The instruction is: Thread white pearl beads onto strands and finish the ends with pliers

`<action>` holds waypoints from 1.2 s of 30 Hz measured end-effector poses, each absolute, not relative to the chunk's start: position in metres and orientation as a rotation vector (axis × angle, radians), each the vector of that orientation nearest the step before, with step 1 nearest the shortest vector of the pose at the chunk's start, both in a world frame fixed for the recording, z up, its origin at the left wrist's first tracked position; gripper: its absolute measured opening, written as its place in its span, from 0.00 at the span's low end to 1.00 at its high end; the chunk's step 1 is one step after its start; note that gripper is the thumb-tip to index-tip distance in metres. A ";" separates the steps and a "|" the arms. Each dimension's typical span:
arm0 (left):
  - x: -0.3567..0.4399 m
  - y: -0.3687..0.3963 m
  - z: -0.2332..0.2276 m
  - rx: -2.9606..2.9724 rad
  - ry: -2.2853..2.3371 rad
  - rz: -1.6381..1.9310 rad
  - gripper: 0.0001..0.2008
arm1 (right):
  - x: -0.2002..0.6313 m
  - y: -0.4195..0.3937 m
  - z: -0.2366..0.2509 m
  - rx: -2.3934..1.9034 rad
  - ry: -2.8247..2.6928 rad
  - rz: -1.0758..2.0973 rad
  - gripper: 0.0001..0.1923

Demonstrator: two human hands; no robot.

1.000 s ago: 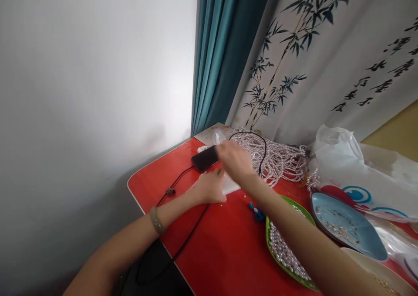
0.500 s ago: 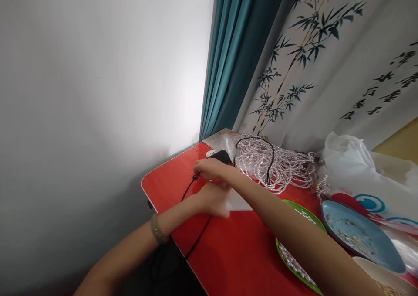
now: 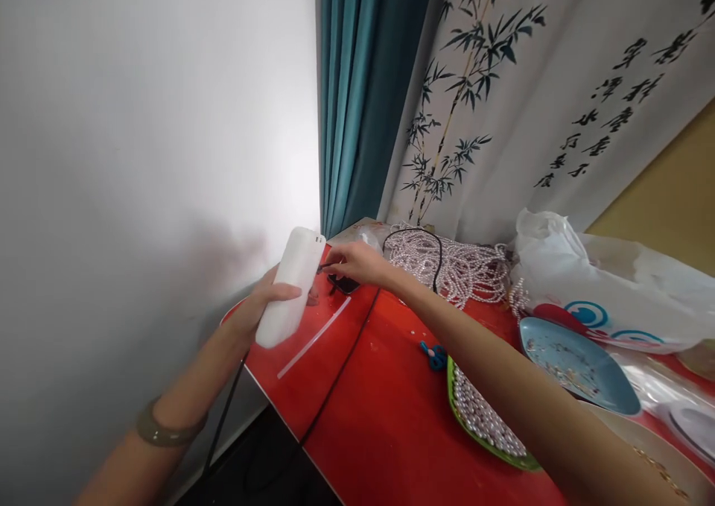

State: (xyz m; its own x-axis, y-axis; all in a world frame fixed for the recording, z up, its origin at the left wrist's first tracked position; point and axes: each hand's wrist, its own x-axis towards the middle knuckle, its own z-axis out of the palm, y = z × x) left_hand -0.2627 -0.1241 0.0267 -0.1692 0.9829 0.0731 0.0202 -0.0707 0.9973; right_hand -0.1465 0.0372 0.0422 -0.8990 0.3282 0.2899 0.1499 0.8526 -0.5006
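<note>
Fingers of left hand [image 3: 262, 306] wrap smooth, rounded white power bank [image 3: 290, 286].

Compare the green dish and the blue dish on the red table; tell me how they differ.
Colour: the green dish has a bright green rim, while the blue dish is pale blue with a dark edge.
Contents: the green dish is packed with pearly beads; the blue dish holds only scattered small bits.
Place: the green dish lies partly under the right forearm; the blue dish sits farther right, beside the white plastic bag.
Both rest on the red table.
</note>
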 end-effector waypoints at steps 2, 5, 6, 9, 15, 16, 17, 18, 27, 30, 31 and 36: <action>-0.264 -0.123 0.029 1.111 1.331 1.351 0.26 | -0.143 0.036 0.051 -0.354 -2.666 0.453 0.07; -0.261 -0.124 0.030 1.046 1.300 1.338 0.26 | -0.135 0.038 0.056 -0.315 -2.740 0.017 0.08; -0.259 -0.125 0.030 1.019 1.272 1.346 0.26 | -0.131 0.039 0.056 -0.320 -2.775 -0.116 0.09; -0.254 -0.127 0.030 0.956 1.172 1.362 0.23 | -0.113 0.045 0.052 -0.487 -2.806 -0.363 0.13; -0.241 -0.118 0.020 1.039 1.093 1.294 0.25 | -0.061 0.055 0.038 -1.216 -2.575 -0.159 0.14; -0.237 -0.115 0.018 1.076 1.074 1.279 0.25 | -0.054 0.056 0.036 -1.265 -2.519 0.001 0.12; -0.233 -0.113 0.015 1.111 1.053 1.260 0.26 | -0.047 0.058 0.034 -1.257 -2.438 0.232 0.10; -0.228 -0.110 0.013 1.146 1.034 1.238 0.26 | -0.041 0.058 0.032 -1.201 -2.295 0.523 0.09; -0.190 -0.105 -0.004 1.486 0.865 1.001 0.46 | -0.020 0.048 0.033 -0.514 -1.020 1.569 0.18; -0.191 -0.109 0.002 1.640 0.737 0.993 0.47 | -0.002 0.045 0.033 -0.525 -1.222 1.601 0.13; -0.193 -0.110 0.004 1.692 0.739 1.007 0.47 | 0.006 0.041 0.034 -0.533 -1.321 1.589 0.11; -0.200 -0.105 0.009 1.899 1.088 1.133 0.43 | 0.033 -0.007 0.052 -0.741 -1.816 1.361 0.11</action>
